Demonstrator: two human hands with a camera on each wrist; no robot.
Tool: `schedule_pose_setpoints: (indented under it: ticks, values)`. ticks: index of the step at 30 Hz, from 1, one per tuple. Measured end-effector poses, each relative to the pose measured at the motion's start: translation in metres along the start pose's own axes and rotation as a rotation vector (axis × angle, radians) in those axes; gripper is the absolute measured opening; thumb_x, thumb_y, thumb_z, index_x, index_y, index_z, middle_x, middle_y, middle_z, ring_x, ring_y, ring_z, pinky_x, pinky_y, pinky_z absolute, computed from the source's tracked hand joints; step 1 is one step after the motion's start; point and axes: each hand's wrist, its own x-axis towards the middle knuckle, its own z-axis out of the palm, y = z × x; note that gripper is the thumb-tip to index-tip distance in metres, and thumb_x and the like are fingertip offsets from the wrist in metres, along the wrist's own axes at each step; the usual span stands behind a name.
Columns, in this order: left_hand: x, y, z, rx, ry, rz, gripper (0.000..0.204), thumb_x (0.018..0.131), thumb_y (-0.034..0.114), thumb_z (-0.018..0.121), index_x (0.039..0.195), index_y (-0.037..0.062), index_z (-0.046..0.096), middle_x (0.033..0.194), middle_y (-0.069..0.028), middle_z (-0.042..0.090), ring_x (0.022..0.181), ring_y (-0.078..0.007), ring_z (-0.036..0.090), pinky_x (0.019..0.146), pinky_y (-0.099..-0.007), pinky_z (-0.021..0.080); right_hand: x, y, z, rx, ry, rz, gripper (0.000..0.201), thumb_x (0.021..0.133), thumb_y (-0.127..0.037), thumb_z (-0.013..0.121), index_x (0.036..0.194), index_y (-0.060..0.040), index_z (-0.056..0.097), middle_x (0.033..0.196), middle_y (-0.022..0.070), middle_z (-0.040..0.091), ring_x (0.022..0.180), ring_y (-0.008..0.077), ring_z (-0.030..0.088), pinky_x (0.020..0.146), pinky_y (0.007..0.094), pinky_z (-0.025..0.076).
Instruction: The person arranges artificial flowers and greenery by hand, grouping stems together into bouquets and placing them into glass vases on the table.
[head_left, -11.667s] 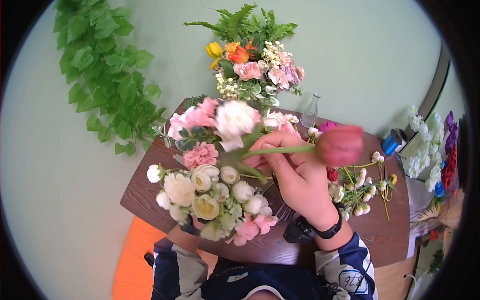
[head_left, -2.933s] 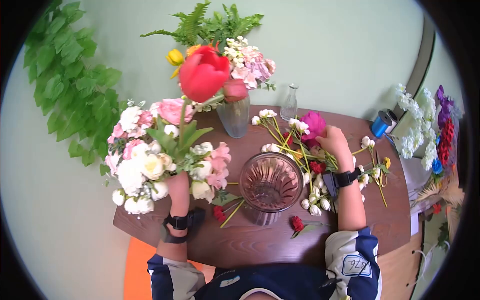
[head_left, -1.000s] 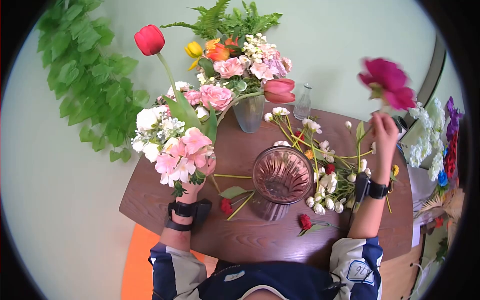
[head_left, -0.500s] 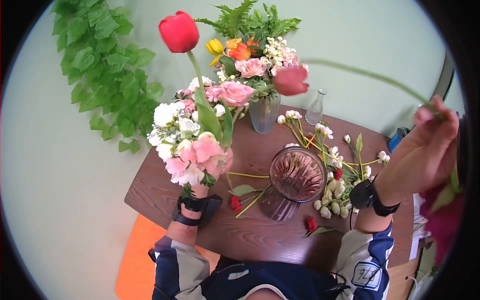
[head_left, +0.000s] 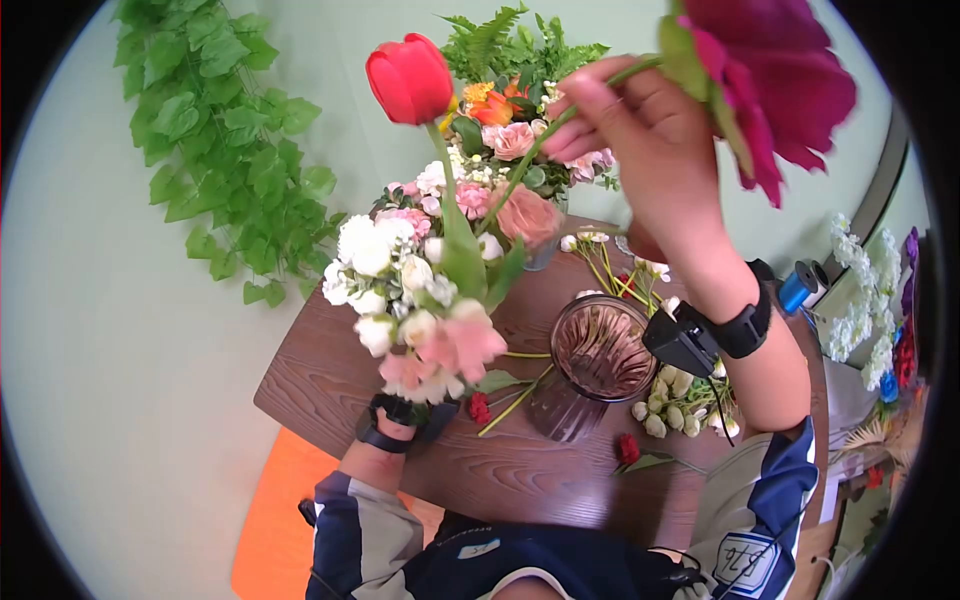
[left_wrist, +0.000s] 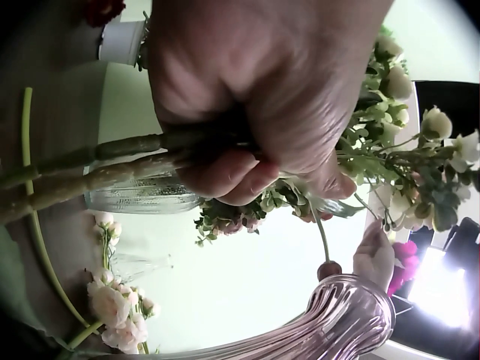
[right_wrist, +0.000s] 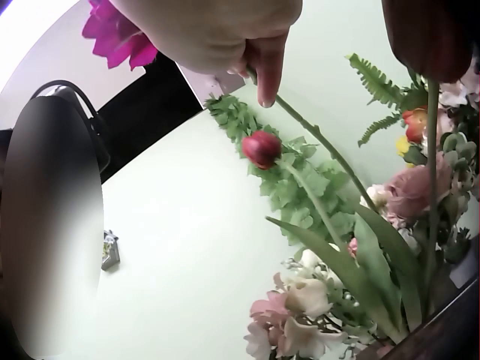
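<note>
My right hand (head_left: 665,150) is raised over the table, its fingers pinching the green stem of a large magenta flower (head_left: 780,90). In the right wrist view that stem (right_wrist: 322,142) slants down to the bouquet's leaves; where its end lies is unclear. The bouquet of white and pink flowers (head_left: 370,245), with a tall red tulip (head_left: 410,80), stands at the left. Its blossoms hide my left hand in the head view; in the left wrist view my left hand (left_wrist: 262,82) grips the bundled stems (left_wrist: 90,161).
A ribbed, purplish glass vase (head_left: 568,408) stands right of the bouquet. White buds (head_left: 675,415) and a red flower (head_left: 627,448) lie on the table (head_left: 480,470). Behind is another flower arrangement (head_left: 513,140); spools (head_left: 797,287) stand at the right.
My right hand took up the magenta flower, swung it out to the right, then brought it back leftward and up beside the bouquet. My left hand still holds the bouquet.
</note>
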Motion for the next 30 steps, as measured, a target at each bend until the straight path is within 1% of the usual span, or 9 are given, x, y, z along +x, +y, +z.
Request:
schedule_pose_setpoints:
  ticks: [7, 11, 14, 19, 23, 24, 25, 27, 30]
  values:
    - [-0.027, -0.008, 0.088, -0.046, 0.147, -0.013, 0.052, 0.09, 0.04, 0.041, 0.13, 0.0072, 0.035, 0.129, -0.0166, 0.04, 0.114, -0.0263, 0.042, 0.097, -0.039, 0.037, -0.004, 0.042, 0.015, -0.133, -0.586, 0.311, 0.019, 0.091, -0.017, 0.052, 0.094, 0.0012, 0.055, 0.086, 0.0085, 0.062, 0.072, 0.0161, 0.065, 0.062, 0.0231, 0.053]
    - [-0.013, 0.005, 0.139, -0.069, 0.227, -0.023, 0.053, 0.088, 0.042, 0.044, 0.128, 0.0063, 0.038, 0.125, -0.0179, 0.043, 0.108, -0.0262, 0.046, 0.094, -0.0387, 0.039, 0.002, 0.028, 0.023, 0.051, -0.559, 0.558, 0.02, 0.091, -0.017, 0.053, 0.093, 0.0022, 0.055, 0.086, 0.0085, 0.062, 0.074, 0.0164, 0.065, 0.064, 0.0226, 0.053]
    - [0.004, 0.022, 0.175, -0.079, 0.284, -0.028, 0.054, 0.087, 0.044, 0.045, 0.125, 0.0057, 0.04, 0.121, -0.0189, 0.046, 0.104, -0.0262, 0.048, 0.091, -0.0385, 0.041, 0.006, 0.027, 0.024, -0.228, -0.431, 0.147, 0.017, 0.089, -0.012, 0.055, 0.09, 0.005, 0.056, 0.079, 0.0112, 0.063, 0.07, 0.019, 0.066, 0.06, 0.0252, 0.055]
    - [0.008, 0.029, 0.24, -0.11, 0.395, -0.038, 0.056, 0.084, 0.046, 0.048, 0.122, 0.0047, 0.044, 0.116, -0.0206, 0.05, 0.096, -0.0261, 0.052, 0.087, -0.0381, 0.044, -0.002, 0.034, 0.032, 0.113, -0.359, 0.383, 0.016, 0.087, -0.011, 0.057, 0.087, 0.0051, 0.056, 0.075, 0.0135, 0.064, 0.063, 0.0186, 0.066, 0.056, 0.0246, 0.054]
    - [0.015, 0.042, 0.29, -0.134, 0.484, -0.049, 0.058, 0.082, 0.049, 0.051, 0.119, 0.0039, 0.046, 0.112, -0.0219, 0.053, 0.09, -0.026, 0.055, 0.083, -0.0377, 0.046, -0.009, 0.029, 0.039, -0.022, -0.44, 0.717, 0.017, 0.089, -0.011, 0.054, 0.085, 0.0052, 0.055, 0.082, 0.014, 0.064, 0.068, 0.0176, 0.066, 0.054, 0.0229, 0.053]
    - [0.015, 0.054, 0.275, 0.034, 0.217, -0.135, 0.046, 0.093, 0.03, 0.04, 0.131, 0.0047, 0.035, 0.132, -0.0146, 0.04, 0.121, -0.0246, 0.041, 0.102, -0.0356, 0.035, -0.009, 0.031, 0.04, -0.047, -0.471, 0.627, 0.017, 0.089, -0.011, 0.054, 0.087, 0.0066, 0.055, 0.084, 0.0139, 0.063, 0.07, 0.0164, 0.065, 0.057, 0.0227, 0.054]
    - [0.01, 0.05, 0.27, 0.032, 0.218, -0.136, 0.046, 0.093, 0.03, 0.04, 0.131, 0.0047, 0.035, 0.132, -0.0146, 0.04, 0.121, -0.0246, 0.041, 0.102, -0.0356, 0.035, -0.007, 0.028, 0.035, -0.03, -0.54, 0.636, 0.017, 0.089, -0.01, 0.054, 0.089, 0.0072, 0.055, 0.085, 0.0136, 0.063, 0.07, 0.0157, 0.065, 0.059, 0.0226, 0.054]
    - [0.015, 0.054, 0.308, 0.75, 0.34, -0.102, 0.045, 0.093, 0.03, 0.042, 0.129, 0.0042, 0.037, 0.126, -0.0147, 0.045, 0.11, -0.0247, 0.045, 0.098, -0.0347, 0.035, -0.005, 0.025, 0.035, -0.054, -0.648, 0.646, 0.017, 0.088, -0.008, 0.055, 0.091, 0.0079, 0.057, 0.084, 0.0125, 0.062, 0.07, 0.0147, 0.063, 0.063, 0.0221, 0.054]
    - [-0.02, 0.044, 0.289, 0.637, 0.339, -0.09, 0.048, 0.092, 0.032, 0.042, 0.13, 0.0041, 0.035, 0.127, -0.0165, 0.042, 0.111, -0.0268, 0.044, 0.098, -0.0366, 0.035, -0.013, 0.048, 0.039, -0.256, -0.743, 0.556, 0.017, 0.083, -0.011, 0.061, 0.096, -0.0002, 0.062, 0.086, 0.0054, 0.063, 0.068, 0.0095, 0.06, 0.06, 0.0238, 0.051]
